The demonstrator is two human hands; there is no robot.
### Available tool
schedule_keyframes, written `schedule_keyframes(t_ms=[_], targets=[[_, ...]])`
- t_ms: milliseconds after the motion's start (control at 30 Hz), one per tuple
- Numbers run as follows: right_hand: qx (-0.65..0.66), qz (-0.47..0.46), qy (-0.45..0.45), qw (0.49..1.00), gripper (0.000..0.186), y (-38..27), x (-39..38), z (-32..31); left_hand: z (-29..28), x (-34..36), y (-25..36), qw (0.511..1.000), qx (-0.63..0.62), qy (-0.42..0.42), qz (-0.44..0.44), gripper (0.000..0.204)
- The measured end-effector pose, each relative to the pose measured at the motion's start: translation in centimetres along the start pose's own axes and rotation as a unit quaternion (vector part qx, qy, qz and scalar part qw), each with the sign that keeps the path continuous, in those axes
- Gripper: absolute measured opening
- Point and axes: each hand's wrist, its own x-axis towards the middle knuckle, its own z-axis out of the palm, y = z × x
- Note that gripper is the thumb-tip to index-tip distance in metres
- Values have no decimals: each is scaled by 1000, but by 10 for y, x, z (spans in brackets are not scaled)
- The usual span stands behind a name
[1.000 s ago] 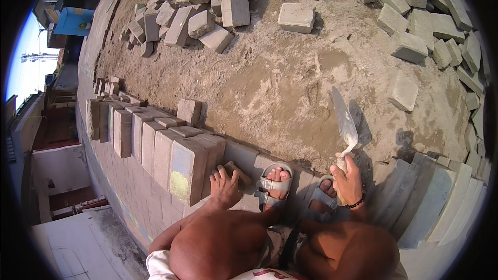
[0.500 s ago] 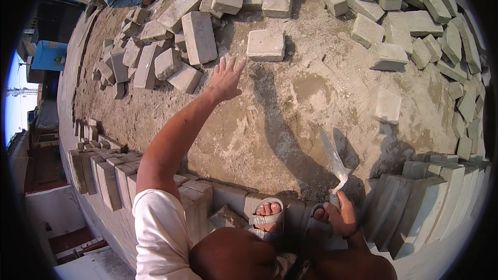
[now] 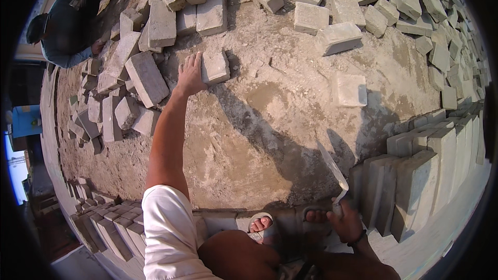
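My left hand [image 3: 191, 75] reaches out ahead with its fingers stretched, lying against the left side of a pale brick [image 3: 215, 66] on the dirt. Whether the thumb touches the brick I cannot tell. Close to my right foot, my right hand [image 3: 346, 223] is closed round the handle of a trowel [image 3: 334, 168], whose narrow blade points away from me over the ground. Another single brick [image 3: 351, 90] rests flat on the dirt beyond the trowel.
Loose bricks [image 3: 148, 80] lie heaped at the far left, more [image 3: 340, 5] at the far right. Upright brick rows stand near me on the left [image 3: 111, 233] and right [image 3: 410, 186]. A person [image 3: 72, 23] in blue crouches at the far left, one hand by the heap.
My left hand has come up to the single brick's left side. The view has turned right, so the heaps sit further left. My right hand still holds the trowel.
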Motion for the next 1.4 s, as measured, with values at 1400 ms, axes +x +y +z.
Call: schedule_keyframes(t_ms=[1400], targets=[[-46,-123,-118,984,38,-32,84,111,40,-279,159,912,-406,59,10,123]])
